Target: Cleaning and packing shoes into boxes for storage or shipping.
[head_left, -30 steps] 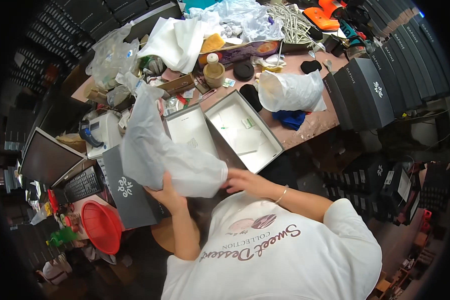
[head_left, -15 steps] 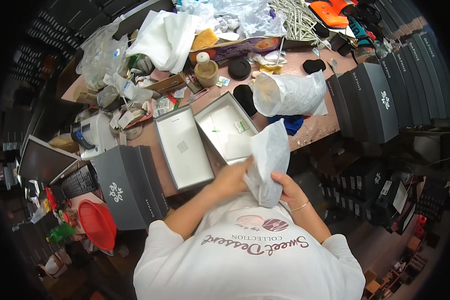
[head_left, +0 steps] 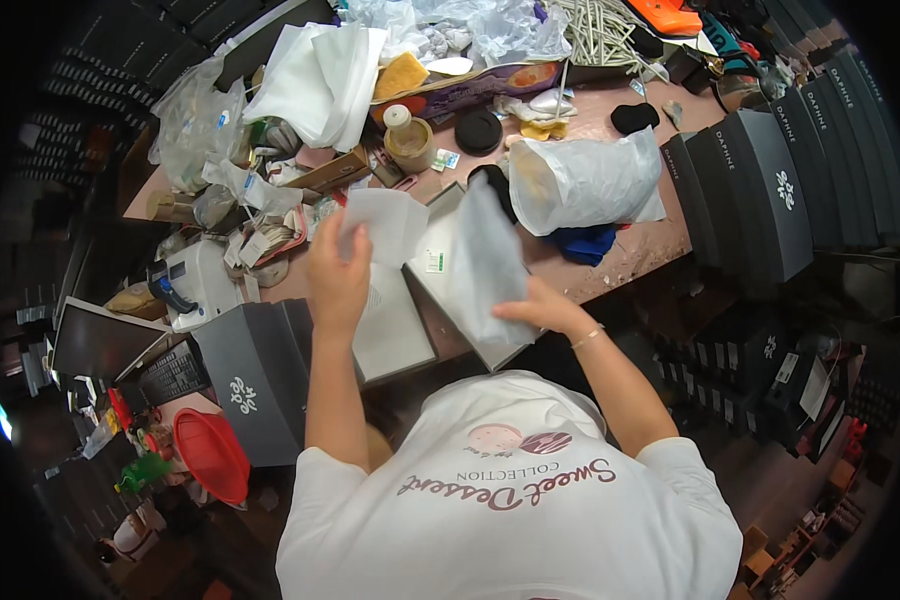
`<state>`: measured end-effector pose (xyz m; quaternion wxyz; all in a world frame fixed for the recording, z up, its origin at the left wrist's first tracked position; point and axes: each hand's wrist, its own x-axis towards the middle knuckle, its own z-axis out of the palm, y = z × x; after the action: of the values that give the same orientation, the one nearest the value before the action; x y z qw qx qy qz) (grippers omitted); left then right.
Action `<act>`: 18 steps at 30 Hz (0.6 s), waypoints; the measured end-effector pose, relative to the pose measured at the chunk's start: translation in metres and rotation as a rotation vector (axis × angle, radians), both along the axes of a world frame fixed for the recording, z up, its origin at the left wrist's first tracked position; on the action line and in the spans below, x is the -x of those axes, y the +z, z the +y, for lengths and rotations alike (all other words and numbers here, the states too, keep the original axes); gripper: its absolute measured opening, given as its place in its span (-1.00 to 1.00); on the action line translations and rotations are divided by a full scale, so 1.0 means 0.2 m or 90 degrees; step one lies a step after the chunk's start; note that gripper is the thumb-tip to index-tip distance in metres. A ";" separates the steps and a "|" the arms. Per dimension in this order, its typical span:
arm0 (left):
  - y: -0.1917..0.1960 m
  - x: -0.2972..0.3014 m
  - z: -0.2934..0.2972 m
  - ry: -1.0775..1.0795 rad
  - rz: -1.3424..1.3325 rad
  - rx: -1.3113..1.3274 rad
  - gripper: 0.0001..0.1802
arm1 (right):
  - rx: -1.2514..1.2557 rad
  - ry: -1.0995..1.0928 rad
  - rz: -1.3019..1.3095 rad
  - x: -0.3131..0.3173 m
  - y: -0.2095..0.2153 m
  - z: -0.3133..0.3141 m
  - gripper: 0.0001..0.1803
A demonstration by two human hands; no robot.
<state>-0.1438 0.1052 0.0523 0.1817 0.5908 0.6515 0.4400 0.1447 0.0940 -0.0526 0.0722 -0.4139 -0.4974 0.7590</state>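
My left hand (head_left: 338, 272) is closed on a thin, translucent white sheet (head_left: 390, 225), raised over the upper part of a grey box lid (head_left: 395, 325) with a white inside. To its right stands an open grey box (head_left: 427, 283), white inside, with a small green-and-white label (head_left: 435, 261) in it. My right hand (head_left: 548, 308) grips the lower end of a white paper-wrapped bundle (head_left: 482, 265), slanted over the box and blurred by motion. The wrapping hides its contents. Beyond the bundle lies a larger, puffy white wrapped package (head_left: 585, 182).
Stacked dark grey boxes stand at the left (head_left: 255, 385) and right (head_left: 760, 195). Clutter fills the table's far side: plastic bags (head_left: 198, 130), a capped bottle (head_left: 408, 140), a black round lid (head_left: 478, 132) and many white sticks (head_left: 600, 35). A red basin (head_left: 210, 455) sits lower left.
My left hand has left the bundle and moved left and away from me, now with the thin sheet. My right hand has carried the bundle leftward and forward over the open box.
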 end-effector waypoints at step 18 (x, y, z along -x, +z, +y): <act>-0.33 -0.43 -0.43 -0.348 -0.148 0.184 -0.56 | -0.384 -0.177 -0.132 0.04 -0.02 -0.08 -0.65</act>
<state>-0.0578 0.0190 -0.0137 0.4481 0.6576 0.4995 0.3424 0.1372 0.0778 -0.0563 0.2430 -0.5123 -0.6430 0.5148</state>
